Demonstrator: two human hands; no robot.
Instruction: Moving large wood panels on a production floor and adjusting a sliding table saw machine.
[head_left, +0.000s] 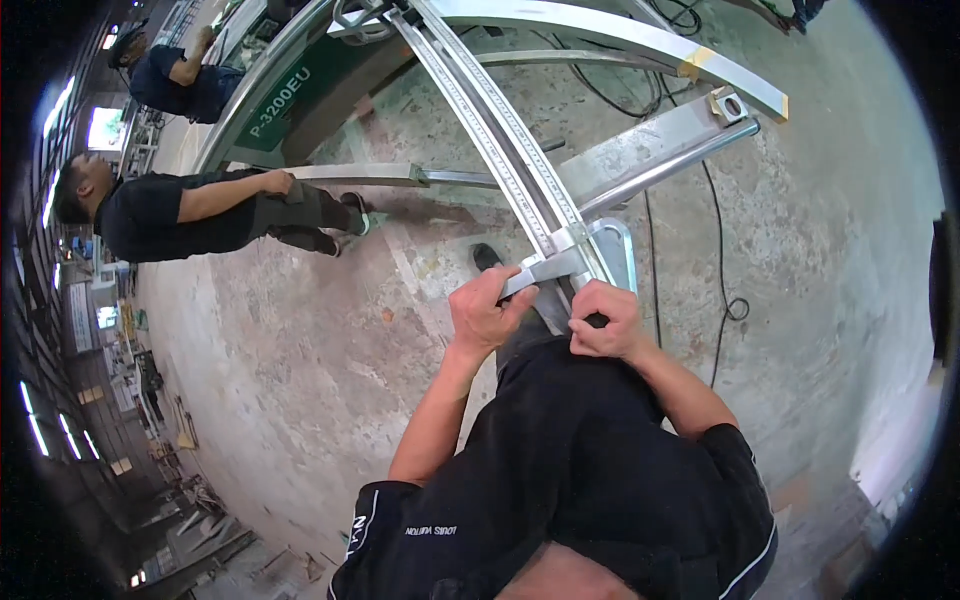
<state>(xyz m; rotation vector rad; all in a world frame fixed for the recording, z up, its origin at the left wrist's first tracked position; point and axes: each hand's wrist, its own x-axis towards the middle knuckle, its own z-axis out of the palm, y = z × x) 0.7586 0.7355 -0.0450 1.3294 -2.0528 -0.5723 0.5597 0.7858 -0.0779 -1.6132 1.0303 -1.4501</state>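
A long metal rail with a ruler scale (500, 130) runs from the top of the view down to my waist. At its near end sits a grey metal stop bracket (560, 265). My left hand (485, 315) grips the left arm of that bracket. My right hand (605, 320) is closed around a small dark knob just below the bracket's right side. A rounded metal plate (618, 250) lies under the rail end.
A green machine body (300, 95) stands at the upper left. A long steel bar (660, 150) slants to the right, with black cables (718, 250) on the concrete floor. Two people in dark shirts stand at the left (200, 210).
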